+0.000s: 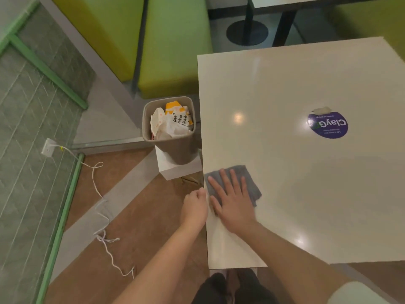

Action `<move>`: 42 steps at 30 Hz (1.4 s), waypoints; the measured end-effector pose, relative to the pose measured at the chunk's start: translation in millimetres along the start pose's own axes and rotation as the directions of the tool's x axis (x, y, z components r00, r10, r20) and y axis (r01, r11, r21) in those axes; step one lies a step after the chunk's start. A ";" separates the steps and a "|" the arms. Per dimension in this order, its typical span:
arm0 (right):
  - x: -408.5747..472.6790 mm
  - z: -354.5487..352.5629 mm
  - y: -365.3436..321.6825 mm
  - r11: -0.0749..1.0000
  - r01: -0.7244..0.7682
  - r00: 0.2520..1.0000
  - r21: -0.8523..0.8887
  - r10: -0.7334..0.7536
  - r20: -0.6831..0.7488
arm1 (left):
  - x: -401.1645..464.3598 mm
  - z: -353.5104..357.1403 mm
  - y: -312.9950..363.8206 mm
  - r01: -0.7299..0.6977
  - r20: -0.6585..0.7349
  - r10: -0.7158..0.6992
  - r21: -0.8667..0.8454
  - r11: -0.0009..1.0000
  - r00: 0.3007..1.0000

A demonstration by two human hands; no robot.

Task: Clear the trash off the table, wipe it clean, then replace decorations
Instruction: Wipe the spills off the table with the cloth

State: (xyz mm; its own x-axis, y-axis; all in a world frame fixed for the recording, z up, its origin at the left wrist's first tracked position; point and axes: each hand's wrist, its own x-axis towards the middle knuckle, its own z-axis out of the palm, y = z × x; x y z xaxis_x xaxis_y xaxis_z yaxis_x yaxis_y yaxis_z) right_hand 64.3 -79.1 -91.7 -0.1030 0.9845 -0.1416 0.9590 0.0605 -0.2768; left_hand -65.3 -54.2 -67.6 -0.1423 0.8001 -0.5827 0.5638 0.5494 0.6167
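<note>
- Warm, even indoor light; small ceiling-lamp glints dot the glossy table beyond and beside the right hand.
- A soft shadow darkens the tabletop right of that hand.
- Both hands and the cloth look slightly motion-blurred.
- Wide-angle bending skews the frame's edges.

The round purple sticker on the table reads "ClayG", seen upside down

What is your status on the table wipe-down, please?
Right hand flat on grey cloth, table near corner. Left hand curled at table edge. Trash in bin. Sticker ahead.
</note>
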 end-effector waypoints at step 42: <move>-166.1 -56.9 132.5 0.469 -0.344 0.478 0.813 0.833 -0.278 | -88.9 140.9 61.2 -0.949 0.623 0.754 0.316 0.000 0.207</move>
State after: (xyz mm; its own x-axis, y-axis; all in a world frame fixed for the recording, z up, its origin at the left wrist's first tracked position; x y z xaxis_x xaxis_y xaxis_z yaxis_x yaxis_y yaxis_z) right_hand 223.4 -225.2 -50.8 0.8229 0.5671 -0.0344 0.2706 -0.4444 -0.8540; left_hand 96.5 -125.6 -52.6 0.9026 0.4301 0.0148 0.3918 -0.8354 0.3854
